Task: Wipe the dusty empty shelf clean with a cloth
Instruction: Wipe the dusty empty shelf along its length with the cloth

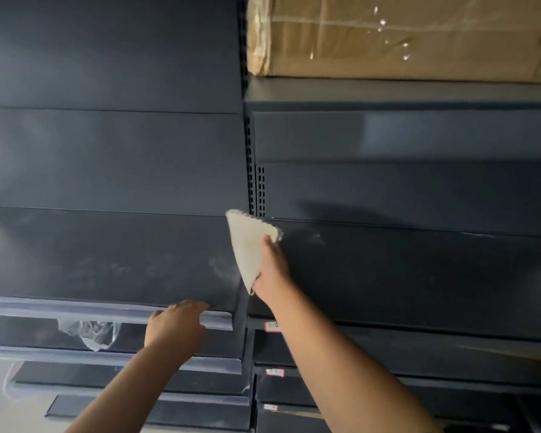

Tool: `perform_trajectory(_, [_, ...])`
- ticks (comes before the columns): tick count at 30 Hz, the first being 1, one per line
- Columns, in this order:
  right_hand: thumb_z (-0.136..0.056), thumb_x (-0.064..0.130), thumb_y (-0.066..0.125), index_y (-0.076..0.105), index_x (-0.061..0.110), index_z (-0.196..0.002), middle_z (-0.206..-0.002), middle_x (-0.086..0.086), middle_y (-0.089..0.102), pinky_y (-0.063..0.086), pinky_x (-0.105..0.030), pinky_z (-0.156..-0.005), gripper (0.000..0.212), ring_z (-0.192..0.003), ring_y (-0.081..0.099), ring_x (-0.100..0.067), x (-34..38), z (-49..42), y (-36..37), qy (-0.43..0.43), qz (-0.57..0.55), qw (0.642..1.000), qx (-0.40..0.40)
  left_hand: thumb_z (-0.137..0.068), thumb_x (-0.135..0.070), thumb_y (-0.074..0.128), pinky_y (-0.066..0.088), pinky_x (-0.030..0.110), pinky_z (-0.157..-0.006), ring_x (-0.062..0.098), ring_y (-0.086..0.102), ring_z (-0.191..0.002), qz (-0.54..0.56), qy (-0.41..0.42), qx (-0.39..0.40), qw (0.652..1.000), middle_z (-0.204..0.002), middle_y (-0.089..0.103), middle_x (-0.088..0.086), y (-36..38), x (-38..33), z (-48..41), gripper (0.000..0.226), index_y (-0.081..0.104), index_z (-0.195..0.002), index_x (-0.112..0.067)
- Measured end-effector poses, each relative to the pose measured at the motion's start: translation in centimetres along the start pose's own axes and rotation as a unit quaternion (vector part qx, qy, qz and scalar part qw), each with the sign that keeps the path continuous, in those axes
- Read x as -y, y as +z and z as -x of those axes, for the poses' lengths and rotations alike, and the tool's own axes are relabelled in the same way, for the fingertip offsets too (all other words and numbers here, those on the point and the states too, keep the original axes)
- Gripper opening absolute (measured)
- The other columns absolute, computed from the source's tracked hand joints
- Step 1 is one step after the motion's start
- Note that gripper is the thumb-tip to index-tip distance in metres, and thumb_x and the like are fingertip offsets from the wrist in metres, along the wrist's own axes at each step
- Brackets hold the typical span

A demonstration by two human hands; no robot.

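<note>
A dark grey metal shelf (113, 257) lies in front of me, its surface smeared with pale dust streaks. My right hand (270, 270) grips a whitish cloth (249, 245), folded into a triangle, over the seam between this shelf and the neighbouring shelf (419, 276) on the right. The cloth's tip points toward the back panel. My left hand (175, 326) rests on the shelf's front edge strip (75, 309), fingers curled over it, holding nothing else.
A slotted upright (252, 170) divides the two bays. Above right, a plastic-wrapped cardboard box (403, 35) sits on a higher shelf. Crumpled clear plastic (91, 334) hangs under the left shelf. Several lower shelves with small price labels (274, 372) step out below.
</note>
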State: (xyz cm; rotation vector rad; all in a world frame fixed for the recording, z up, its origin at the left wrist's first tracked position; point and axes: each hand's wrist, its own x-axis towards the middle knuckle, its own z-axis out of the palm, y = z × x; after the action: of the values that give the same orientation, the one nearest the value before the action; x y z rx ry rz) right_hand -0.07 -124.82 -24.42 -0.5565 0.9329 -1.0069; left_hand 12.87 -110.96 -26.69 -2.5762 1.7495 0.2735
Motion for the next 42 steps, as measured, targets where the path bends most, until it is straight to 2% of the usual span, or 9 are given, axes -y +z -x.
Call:
perform_trajectory(8, [-0.096, 0.033, 0.048, 0.057, 0.021, -0.120, -0.121, -0.003, 0.064, 0.047, -0.041, -0.100, 0.028, -0.110, 0.062, -0.023, 7.7, 3.4, -10.3, -0.235, 0.038, 0.957, -0.164, -0.087, -0.041, 0.051, 0.025, 0.038, -0.113, 0.013, 0.037, -0.133, -0.006, 0.155, 0.007, 0.988, -0.147, 0.040, -0.014, 0.1, 4.0, -0.4, 0.059, 0.029, -0.142, -0.042])
perform_trajectory(12, [-0.095, 0.039, 0.041, 0.054, 0.018, -0.122, -0.114, -0.010, 0.062, 0.041, -0.031, -0.083, 0.036, -0.108, 0.058, -0.035, 6.7, 4.7, -14.2, -0.290, 0.400, 0.818, -0.295, -0.088, -0.041, 0.052, 0.031, 0.035, -0.110, 0.013, 0.038, -0.132, 0.020, 0.150, -0.028, 0.988, -0.146, 0.041, -0.014, 0.0, 8.4, -1.3, 0.056, 0.035, -0.141, -0.038])
perform_trajectory(18, [-0.096, 0.023, 0.045, 0.057, 0.006, -0.122, -0.107, -0.018, 0.065, 0.046, -0.038, -0.080, 0.033, -0.093, 0.061, -0.037, -3.5, 5.0, -9.3, -0.225, 0.683, 0.661, -0.212, -0.085, -0.040, 0.051, 0.038, 0.035, -0.101, 0.015, 0.047, -0.123, 0.011, 0.120, -0.054, 0.991, -0.139, 0.049, -0.012, -0.8, 13.6, -2.4, 0.049, 0.046, -0.133, -0.037])
perform_trajectory(20, [-0.095, 0.023, 0.046, 0.057, 0.009, -0.121, -0.106, -0.016, 0.065, 0.045, -0.037, -0.080, 0.031, -0.093, 0.060, -0.035, -6.1, 4.8, -5.1, -0.233, 0.670, 0.680, -0.185, -0.086, -0.040, 0.050, 0.037, 0.036, -0.102, 0.016, 0.047, -0.124, 0.000, 0.124, -0.038, 0.992, -0.140, 0.048, -0.012, -0.9, 14.8, -2.7, 0.048, 0.045, -0.134, -0.037])
perform_trajectory(22, [-0.097, 0.028, 0.042, 0.056, 0.014, -0.122, -0.106, -0.014, 0.066, 0.045, -0.037, -0.080, 0.032, -0.093, 0.060, -0.033, -7.6, 4.4, -1.0, -0.191, 0.585, 0.773, -0.151, -0.088, -0.039, 0.050, 0.036, 0.035, -0.103, 0.015, 0.047, -0.125, -0.010, 0.136, -0.023, 0.990, -0.142, 0.047, -0.012, -1.0, 15.5, -2.8, 0.049, 0.042, -0.136, -0.038])
perform_trajectory(25, [-0.096, 0.036, 0.046, 0.057, 0.021, -0.116, -0.112, -0.003, 0.064, 0.042, -0.030, -0.088, 0.027, -0.099, 0.058, -0.021, -7.4, 4.0, 3.5, -0.098, 0.214, 0.965, -0.112, -0.086, -0.036, 0.050, 0.035, 0.034, -0.102, 0.015, 0.049, -0.122, -0.008, 0.148, -0.013, 0.989, -0.141, 0.048, -0.012, -1.3, 16.0, -2.9, 0.052, 0.040, -0.136, -0.039])
perform_trajectory(27, [-0.094, 0.037, 0.051, 0.059, 0.021, -0.109, -0.108, -0.003, 0.064, 0.043, -0.034, -0.094, 0.023, -0.100, 0.061, -0.023, -6.2, 4.2, 4.1, -0.055, -0.022, 0.993, -0.102, -0.085, -0.035, 0.050, 0.036, 0.034, -0.102, 0.015, 0.050, -0.121, -0.003, 0.149, -0.004, 0.989, -0.140, 0.049, -0.012, -1.7, 16.1, -2.9, 0.053, 0.040, -0.136, -0.039])
perform_trajectory(37, [-0.098, 0.035, 0.043, 0.049, 0.023, -0.128, -0.130, -0.005, 0.059, 0.048, -0.045, -0.096, 0.033, -0.109, 0.062, -0.022, 5.3, 5.0, -8.6, -0.281, -0.020, 0.925, -0.254, -0.082, -0.041, 0.053, 0.045, 0.031, -0.093, 0.015, 0.060, -0.109, 0.014, 0.118, 0.005, 0.993, -0.127, 0.061, -0.011, -2.1, 15.9, -3.7, 0.045, 0.049, -0.127, -0.047])
perform_trajectory(42, [-0.097, 0.035, 0.039, 0.048, 0.017, -0.126, -0.124, -0.017, 0.060, 0.044, -0.041, -0.096, 0.036, -0.112, 0.056, -0.039, 10.3, 4.8, -18.8, -0.336, 0.383, 0.732, -0.452, -0.084, -0.042, 0.053, 0.048, 0.031, -0.091, 0.015, 0.061, -0.105, 0.002, 0.094, 0.009, 0.996, -0.124, 0.063, -0.009, -1.9, 15.1, -3.8, 0.041, 0.050, -0.126, -0.046])
